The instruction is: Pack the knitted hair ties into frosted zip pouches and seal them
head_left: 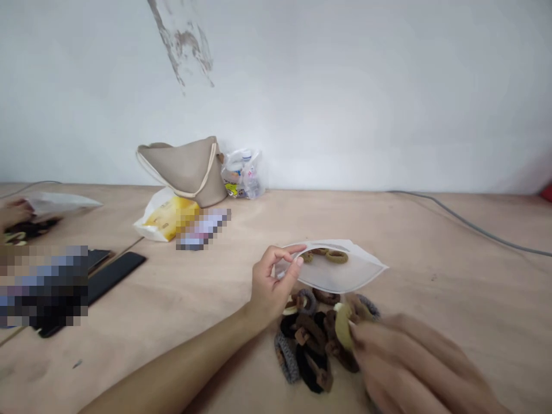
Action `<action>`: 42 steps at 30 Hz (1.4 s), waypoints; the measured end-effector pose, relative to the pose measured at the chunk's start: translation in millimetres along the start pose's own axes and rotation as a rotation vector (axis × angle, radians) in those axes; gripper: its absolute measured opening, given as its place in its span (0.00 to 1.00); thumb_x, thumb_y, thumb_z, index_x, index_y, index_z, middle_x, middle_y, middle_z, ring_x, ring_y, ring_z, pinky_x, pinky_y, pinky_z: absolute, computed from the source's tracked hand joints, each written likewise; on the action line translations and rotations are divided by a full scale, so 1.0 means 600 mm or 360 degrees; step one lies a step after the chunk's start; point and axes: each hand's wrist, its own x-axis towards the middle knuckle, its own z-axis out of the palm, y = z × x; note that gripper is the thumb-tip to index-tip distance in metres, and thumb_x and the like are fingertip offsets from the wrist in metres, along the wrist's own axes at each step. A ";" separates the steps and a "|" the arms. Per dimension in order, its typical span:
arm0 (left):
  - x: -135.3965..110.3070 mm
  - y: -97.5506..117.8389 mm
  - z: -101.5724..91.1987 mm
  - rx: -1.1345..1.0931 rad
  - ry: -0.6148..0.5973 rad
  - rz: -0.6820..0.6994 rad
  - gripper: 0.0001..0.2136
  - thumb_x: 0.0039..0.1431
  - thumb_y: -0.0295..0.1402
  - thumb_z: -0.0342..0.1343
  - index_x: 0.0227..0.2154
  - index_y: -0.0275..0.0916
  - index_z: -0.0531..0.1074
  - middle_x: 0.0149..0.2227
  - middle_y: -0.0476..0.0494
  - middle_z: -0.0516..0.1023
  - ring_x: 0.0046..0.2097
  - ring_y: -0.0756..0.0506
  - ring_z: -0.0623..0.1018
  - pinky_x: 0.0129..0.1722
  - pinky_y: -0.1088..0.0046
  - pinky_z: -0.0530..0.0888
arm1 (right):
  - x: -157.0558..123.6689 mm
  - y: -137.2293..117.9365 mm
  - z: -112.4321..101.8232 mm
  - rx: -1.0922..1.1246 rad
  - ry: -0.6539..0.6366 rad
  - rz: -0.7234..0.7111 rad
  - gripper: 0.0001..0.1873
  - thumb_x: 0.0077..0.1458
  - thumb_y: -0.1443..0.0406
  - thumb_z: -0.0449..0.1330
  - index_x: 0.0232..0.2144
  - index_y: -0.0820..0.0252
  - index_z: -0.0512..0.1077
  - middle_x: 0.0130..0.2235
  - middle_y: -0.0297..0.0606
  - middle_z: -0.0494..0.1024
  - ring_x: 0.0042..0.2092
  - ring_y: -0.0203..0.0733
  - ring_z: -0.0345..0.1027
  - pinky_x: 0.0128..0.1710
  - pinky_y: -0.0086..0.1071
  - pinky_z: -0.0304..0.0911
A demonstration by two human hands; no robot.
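Note:
My left hand (271, 282) pinches the near left rim of a frosted plastic bag (345, 279), whose mouth gapes toward me. Inside it lie a few olive hair ties (337, 256). Just below the bag, a heap of fabric hair ties (308, 339) in black, brown and grey rests on the table. Over the heap's right side my right hand (414, 362), smeared by motion, has its fingertips closed on an olive-yellow hair tie (344, 326). The thumb and part of the fingers of that hand are hidden.
A wooden table (452, 299) runs to a white wall. Toward the back stand a beige bag (185, 167), a clear bag of items (245, 175) and a yellow tissue pack (172, 215). Left are a black phone-like slab (118, 276) and another person's hand (15, 213). A grey cable (466, 221) lies right.

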 end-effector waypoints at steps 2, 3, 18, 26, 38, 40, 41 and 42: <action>0.000 -0.001 0.000 -0.0004 0.0008 -0.0018 0.07 0.56 0.32 0.56 0.27 0.40 0.63 0.40 0.41 0.81 0.42 0.44 0.80 0.42 0.67 0.74 | 0.014 0.011 0.004 -0.0035 0.0020 -0.0004 0.12 0.56 0.74 0.49 0.39 0.58 0.68 0.42 0.41 0.77 0.42 0.41 0.71 0.41 0.32 0.68; 0.000 -0.001 0.000 -0.0002 0.0014 -0.0021 0.07 0.56 0.32 0.56 0.27 0.40 0.63 0.40 0.41 0.81 0.42 0.44 0.80 0.42 0.66 0.74 | 0.017 0.015 0.007 -0.0045 0.0022 -0.0007 0.12 0.56 0.75 0.49 0.38 0.60 0.68 0.42 0.42 0.77 0.41 0.40 0.71 0.42 0.32 0.67; 0.000 0.005 -0.001 0.0030 0.0040 0.0009 0.07 0.56 0.31 0.56 0.26 0.40 0.63 0.39 0.41 0.81 0.42 0.44 0.79 0.44 0.66 0.73 | -0.014 0.021 0.018 0.0227 -0.0228 0.0290 0.07 0.57 0.70 0.50 0.36 0.56 0.66 0.31 0.34 0.75 0.31 0.35 0.70 0.29 0.27 0.67; -0.001 0.004 -0.003 0.0032 0.0022 0.0035 0.06 0.56 0.31 0.56 0.27 0.41 0.63 0.40 0.41 0.81 0.42 0.44 0.79 0.44 0.65 0.73 | -0.014 0.013 0.039 0.0153 -0.0410 0.0459 0.05 0.52 0.68 0.55 0.34 0.54 0.65 0.29 0.32 0.74 0.28 0.37 0.70 0.25 0.27 0.66; -0.002 0.002 -0.004 -0.0008 0.0022 0.0036 0.06 0.56 0.30 0.56 0.27 0.41 0.63 0.40 0.42 0.81 0.42 0.44 0.79 0.44 0.66 0.73 | 0.012 0.040 0.014 0.0723 -0.0006 0.0757 0.08 0.52 0.71 0.54 0.34 0.55 0.68 0.30 0.33 0.74 0.28 0.35 0.72 0.25 0.24 0.70; -0.002 0.001 -0.004 -0.0006 0.0026 0.0024 0.07 0.56 0.31 0.56 0.27 0.41 0.63 0.40 0.41 0.81 0.42 0.44 0.80 0.43 0.65 0.74 | 0.021 0.043 0.016 0.0662 0.0164 0.0780 0.05 0.53 0.70 0.55 0.33 0.55 0.68 0.35 0.36 0.73 0.33 0.37 0.73 0.31 0.27 0.73; -0.002 0.000 -0.004 -0.0002 0.0026 0.0017 0.07 0.56 0.32 0.56 0.27 0.41 0.63 0.40 0.41 0.81 0.42 0.44 0.80 0.43 0.65 0.74 | 0.023 0.044 0.017 0.0635 0.0206 0.0799 0.05 0.54 0.69 0.54 0.33 0.55 0.68 0.35 0.36 0.73 0.34 0.37 0.73 0.32 0.27 0.73; -0.002 0.000 -0.005 0.0000 0.0023 0.0011 0.07 0.56 0.32 0.56 0.27 0.41 0.63 0.40 0.41 0.81 0.42 0.43 0.80 0.43 0.65 0.74 | 0.023 0.045 0.018 0.0604 0.0210 0.0804 0.05 0.55 0.69 0.54 0.34 0.55 0.68 0.36 0.37 0.73 0.34 0.37 0.73 0.32 0.27 0.73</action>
